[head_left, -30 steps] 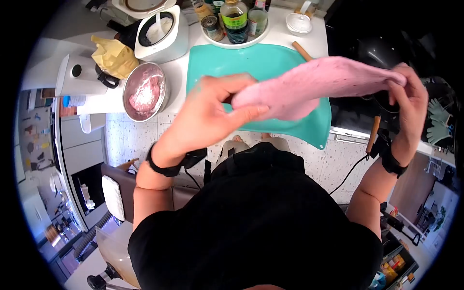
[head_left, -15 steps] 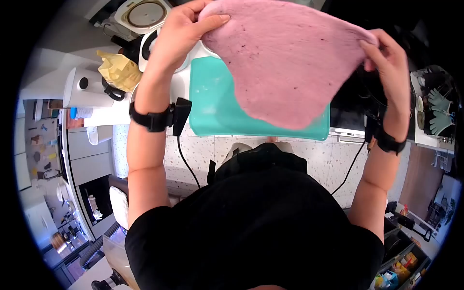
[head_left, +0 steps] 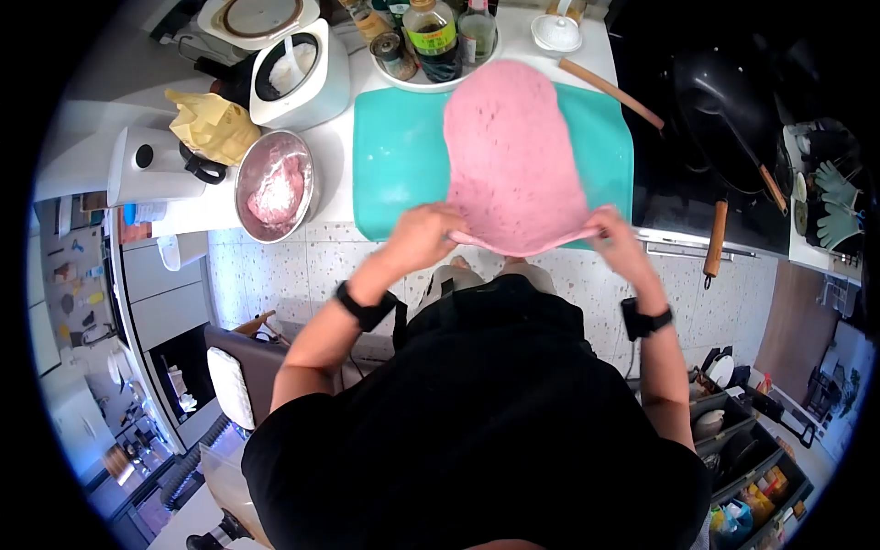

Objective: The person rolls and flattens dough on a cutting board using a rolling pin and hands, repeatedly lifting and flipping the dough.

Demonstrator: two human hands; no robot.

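White counter top (head_left: 337,188) runs under a blue-green mat (head_left: 394,156) in a kitchen with a spotted floor (head_left: 293,266). Over the middle of the mat is a big pink sheet of dough (head_left: 513,151) with small dark specks. Its far end shows past the mat's far edge, and its near edge sags a bit past the near one. The left hand (head_left: 423,236) pinches one near corner of the dough, and the right hand (head_left: 621,246) pinches the other. Half a second ago both hands held it up high like a curtain; now it is low over the mat, with its near edge in the fingers. Left of the mat, a metal bowl (head_left: 246,174) has a pink lump (head_left: 278,192) with white on it. An open rice cooker (head_left: 321,87) stands by the mat's far left corner, and bottles (head_left: 433,41) stand on a round tray (head_left: 431,87) past its far edge. Right of the mat is a black wok (head_left: 706,101). Both hands are blurry, and some fingertips are hidden by the dough. I cannot tell if the dough lies flat, and some bottle tops are cut off.
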